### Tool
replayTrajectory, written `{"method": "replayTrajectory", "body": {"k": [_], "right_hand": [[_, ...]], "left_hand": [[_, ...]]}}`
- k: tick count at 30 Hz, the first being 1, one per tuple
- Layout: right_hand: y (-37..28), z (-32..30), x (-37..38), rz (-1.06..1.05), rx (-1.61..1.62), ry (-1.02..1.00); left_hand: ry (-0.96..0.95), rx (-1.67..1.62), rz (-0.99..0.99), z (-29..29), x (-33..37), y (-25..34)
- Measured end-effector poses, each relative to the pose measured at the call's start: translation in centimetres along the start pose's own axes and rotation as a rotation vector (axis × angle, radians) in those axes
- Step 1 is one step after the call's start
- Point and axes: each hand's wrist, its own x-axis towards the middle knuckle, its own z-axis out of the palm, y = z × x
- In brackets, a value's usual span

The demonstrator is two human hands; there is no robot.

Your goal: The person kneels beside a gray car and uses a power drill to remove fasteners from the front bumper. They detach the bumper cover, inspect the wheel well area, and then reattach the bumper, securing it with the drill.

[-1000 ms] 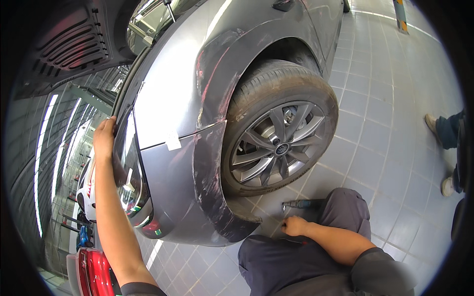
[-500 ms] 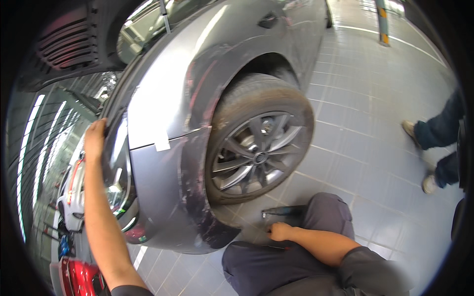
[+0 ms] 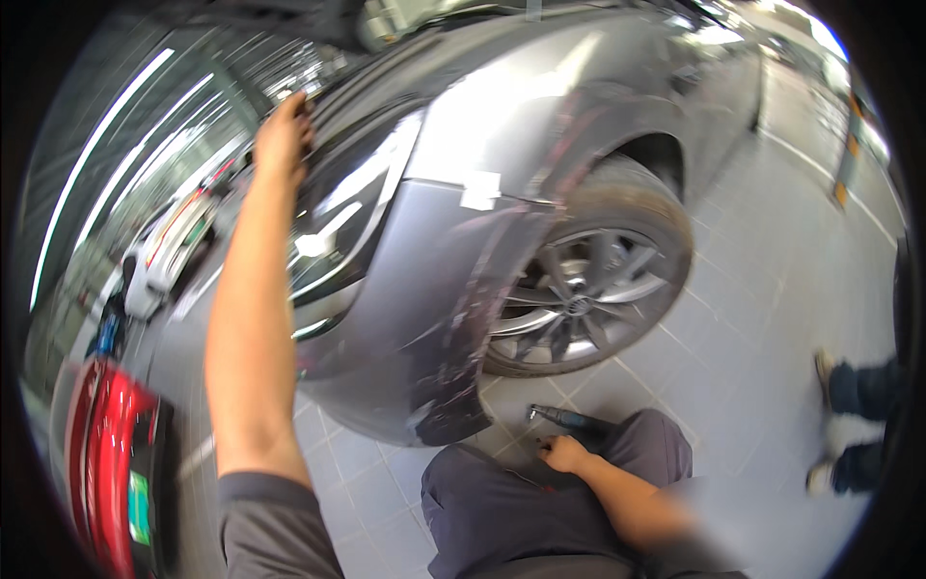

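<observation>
I crouch beside a grey car at its front corner. My left hand reaches up and rests on the top edge of the car near the headlight. My right hand lies on my knee, fingers curled near a dark tool that lies on the tiled floor by my leg; whether the fingers touch it is unclear. The scuffed grey bumper is just in front of my knees. The front wheel with its silver alloy rim is to the right of it.
A white tape patch sits on the fender. Another person's legs and shoes stand at the right on the grey tiled floor. A red car is at the lower left and a white car further off.
The view has swung rightward, so the car sits more centrally. My left hand stays on the car's top edge. My right hand stays on my knee by the tool.
</observation>
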Motion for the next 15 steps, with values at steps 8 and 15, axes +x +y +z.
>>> {"method": "replayTrajectory", "body": {"k": [8,15], "right_hand": [[-0.1,0.0,-0.6,0.064,-0.061,-0.024],[0.9,0.6,-0.9,0.072,-0.044,0.016]], "left_hand": [[0.169,0.515,0.371,0.4,-2.0,-0.5],[-0.037,0.643,0.313,1.0,-2.8,0.5]]}}
